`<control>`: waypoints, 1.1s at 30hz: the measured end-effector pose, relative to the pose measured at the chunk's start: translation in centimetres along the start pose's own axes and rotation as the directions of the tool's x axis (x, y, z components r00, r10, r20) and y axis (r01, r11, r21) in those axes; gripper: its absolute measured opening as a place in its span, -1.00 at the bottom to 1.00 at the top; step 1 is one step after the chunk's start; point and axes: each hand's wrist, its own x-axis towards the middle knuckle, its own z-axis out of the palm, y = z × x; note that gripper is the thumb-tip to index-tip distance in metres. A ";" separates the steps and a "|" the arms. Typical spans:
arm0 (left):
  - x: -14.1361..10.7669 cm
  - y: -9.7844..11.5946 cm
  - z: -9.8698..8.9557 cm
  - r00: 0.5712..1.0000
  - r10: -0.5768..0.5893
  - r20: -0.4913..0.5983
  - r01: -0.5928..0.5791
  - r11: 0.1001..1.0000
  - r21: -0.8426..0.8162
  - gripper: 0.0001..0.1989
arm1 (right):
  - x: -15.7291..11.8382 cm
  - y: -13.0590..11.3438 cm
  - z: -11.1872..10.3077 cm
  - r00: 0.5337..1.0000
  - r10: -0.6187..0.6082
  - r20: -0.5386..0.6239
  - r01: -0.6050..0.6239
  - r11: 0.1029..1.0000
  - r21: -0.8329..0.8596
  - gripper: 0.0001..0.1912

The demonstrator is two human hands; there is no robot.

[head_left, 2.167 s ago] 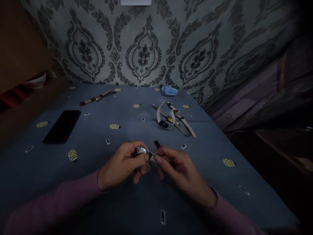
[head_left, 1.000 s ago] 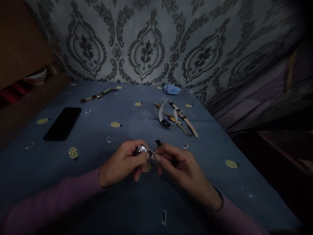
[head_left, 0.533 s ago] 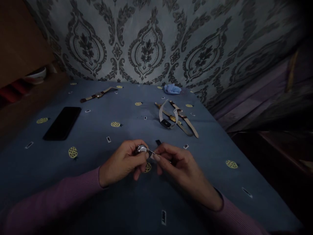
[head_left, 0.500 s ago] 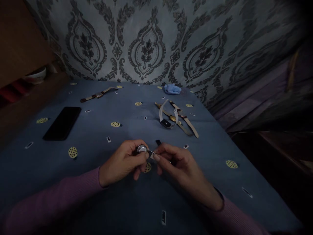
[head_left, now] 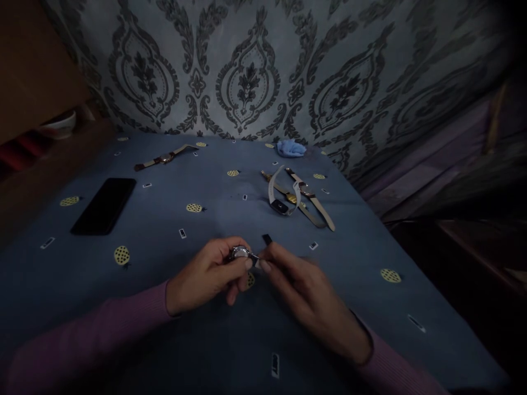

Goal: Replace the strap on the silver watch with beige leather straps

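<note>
The left hand [head_left: 208, 277] grips a watch [head_left: 240, 253] between thumb and fingers, its round silver case tilted up, near the middle of the table [head_left: 349, 345]. The right hand [head_left: 315, 299] pinches a thin tool [head_left: 256, 257] between thumb and forefinger, its tip at the right edge of the case; whether it touches, I cannot tell. A dark strap [head_left: 267, 239] pokes out above the right fingers, its join to the case hidden.

The hands nearly meet, with only a narrow gap between the fingertips. A broad stretch of cloth lies to the left, as far as the phone [head_left: 105, 206], and another runs from the right wrist to the table's slanting right edge. Beyond the hands, room is tighter on the right — a white band [head_left: 280, 207], a gold watch [head_left: 293, 199] and a tan-strapped watch [head_left: 321, 210] lie there in a loose pile, well inside the edge. A brown-strapped watch [head_left: 164, 159] lies far left, near the back. A blue rag [head_left: 291, 148] sits by the back edge, close to the wall [head_left: 247, 33]. At left, the table borders a wooden cabinet [head_left: 41, 49].
</note>
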 end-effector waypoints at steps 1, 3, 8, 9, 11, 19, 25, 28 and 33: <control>0.0 -0.1 0.0 1.000 0.002 0.007 -0.002 1.000 0.006 -0.86 | 0.0 0.1 0.0 1.000 -0.006 0.001 0.006 1.000 -0.005 -0.75; -0.1 -0.3 0.0 1.000 -0.005 0.010 0.005 1.000 0.008 -0.83 | -0.1 0.2 0.0 1.000 -0.016 0.009 0.016 1.000 -0.013 -0.76; -0.2 -1.1 0.5 1.000 -0.016 -0.002 0.016 0.999 -0.037 -0.78 | 0.2 0.4 -0.6 0.996 -0.050 0.078 0.050 0.999 -0.003 -0.76; -0.3 -1.3 0.5 1.000 -0.009 -0.004 0.009 0.999 -0.036 -0.78 | 0.2 0.5 -0.7 0.995 -0.053 0.088 0.053 0.999 -0.001 -0.76; -0.3 -1.5 0.6 1.000 0.000 -0.013 -0.001 0.999 -0.033 -0.77 | 0.4 0.5 -0.9 0.993 -0.047 0.111 0.047 0.999 0.005 -0.75; -0.2 -1.9 0.7 0.998 0.032 -0.060 -0.035 0.998 -0.045 -0.75 | 0.8 0.7 -0.8 0.989 0.000 0.146 -0.007 0.999 0.044 -0.74; -0.2 -1.9 0.8 0.993 0.073 -0.091 -0.079 0.995 -0.068 -0.75 | 0.8 0.7 -0.5 0.993 -0.034 0.113 0.022 0.994 0.109 -0.76; -0.2 -1.8 0.9 0.991 0.082 -0.109 -0.091 0.992 -0.081 -0.76 | 0.8 0.6 -0.4 0.994 -0.021 0.107 0.006 0.990 0.139 -0.77; -0.2 -2.1 1.1 0.985 0.108 -0.133 -0.117 0.991 -0.066 -0.75 | 1.1 0.4 -0.5 0.991 0.012 0.130 -0.037 0.981 0.193 -0.72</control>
